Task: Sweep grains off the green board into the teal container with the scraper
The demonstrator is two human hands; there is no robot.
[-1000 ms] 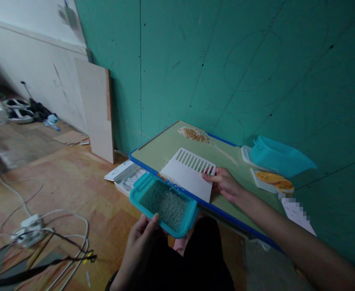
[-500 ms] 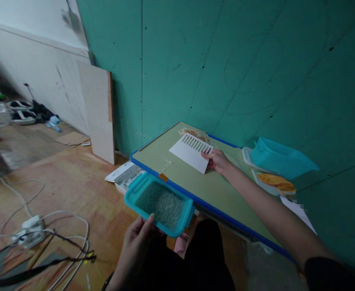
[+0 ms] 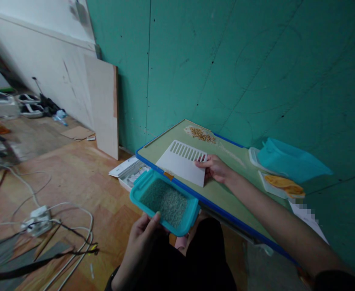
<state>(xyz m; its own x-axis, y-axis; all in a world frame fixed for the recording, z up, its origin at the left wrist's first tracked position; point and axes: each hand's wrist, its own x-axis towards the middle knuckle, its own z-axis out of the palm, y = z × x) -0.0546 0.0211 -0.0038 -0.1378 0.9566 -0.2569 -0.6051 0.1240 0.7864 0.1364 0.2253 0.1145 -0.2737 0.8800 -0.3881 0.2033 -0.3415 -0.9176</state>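
My left hand (image 3: 144, 236) grips the near edge of a teal container (image 3: 164, 202) filled with small greenish-grey grains, held just below the blue front edge of a green board (image 3: 220, 190). My right hand (image 3: 215, 167) pinches the right side of a white slotted scraper (image 3: 182, 161) that lies on the board close to that edge, above the container. A small pile of yellow-brown beans (image 3: 202, 134) sits at the board's far corner. A thin pale line of grains (image 3: 232, 155) trails across the board.
A teal tub (image 3: 289, 159) and a white tray with orange contents (image 3: 283, 186) stand at the board's right by the green wall. Cables and a power strip (image 3: 38, 220) lie on the wooden floor. A plywood panel (image 3: 103, 107) leans against the wall.
My right hand pushed the scraper to the far side of the board, then drew it back to the front edge above the container. The small grain heap near the edge is gone.
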